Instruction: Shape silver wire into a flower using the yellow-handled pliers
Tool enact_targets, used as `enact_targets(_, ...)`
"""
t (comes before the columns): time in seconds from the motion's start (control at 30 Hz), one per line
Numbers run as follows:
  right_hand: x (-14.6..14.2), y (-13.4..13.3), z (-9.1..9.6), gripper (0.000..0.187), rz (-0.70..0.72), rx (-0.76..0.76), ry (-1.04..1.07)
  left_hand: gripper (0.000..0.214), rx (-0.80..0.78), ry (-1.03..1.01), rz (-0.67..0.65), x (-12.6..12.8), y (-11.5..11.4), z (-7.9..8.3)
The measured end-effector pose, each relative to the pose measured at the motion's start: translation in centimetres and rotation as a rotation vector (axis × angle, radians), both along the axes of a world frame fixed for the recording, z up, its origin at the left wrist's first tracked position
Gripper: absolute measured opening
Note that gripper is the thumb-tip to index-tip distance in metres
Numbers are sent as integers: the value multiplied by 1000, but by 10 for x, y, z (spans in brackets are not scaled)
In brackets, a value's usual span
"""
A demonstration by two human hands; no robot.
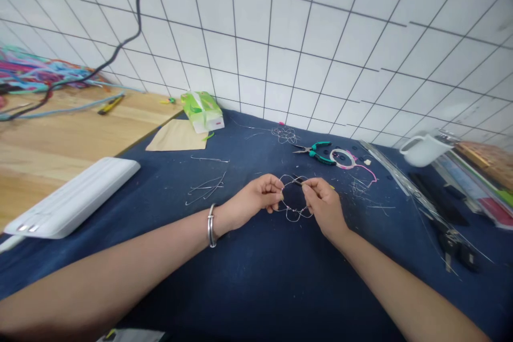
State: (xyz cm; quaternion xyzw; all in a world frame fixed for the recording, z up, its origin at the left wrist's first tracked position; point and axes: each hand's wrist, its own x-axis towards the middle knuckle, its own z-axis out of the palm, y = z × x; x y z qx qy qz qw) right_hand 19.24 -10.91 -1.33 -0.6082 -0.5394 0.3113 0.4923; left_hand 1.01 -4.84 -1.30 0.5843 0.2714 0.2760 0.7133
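Wire ring [294,210] with outer loops [292,221] is sitting between our left hand [262,193] and right hand [324,206], neither being clearly nearer. With both closed, we are pinching its left side in one and its right side in the other; its roundish outline is showing no clear long axis.
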Motion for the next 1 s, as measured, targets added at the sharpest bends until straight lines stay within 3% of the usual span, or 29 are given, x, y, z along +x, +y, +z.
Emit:
enact_targets(0.27,0,-2,1,20,47,32,-142,21,-69,-66,23,-1,1,-1)
enact_targets(0.47,-2,-3,6,26,65,2,-264,14,41,10,42,-3,2,-2)
enact_targets(0.6,-2,-2,7,30,106,-41,-379,15,221,252,41,-6,8,-4)
enact_targets(0.77,-3,-4,7,28,38,5,-517,34,659,517,154,-15,21,-2)
enact_targets(0.9,-4,-8,10,26,-69,114,-501,26,866,498,322,-23,27,11)
enact_targets(1.0,-6,-10,10,25,-39,230,-550,21,1008,395,300,-24,23,19)
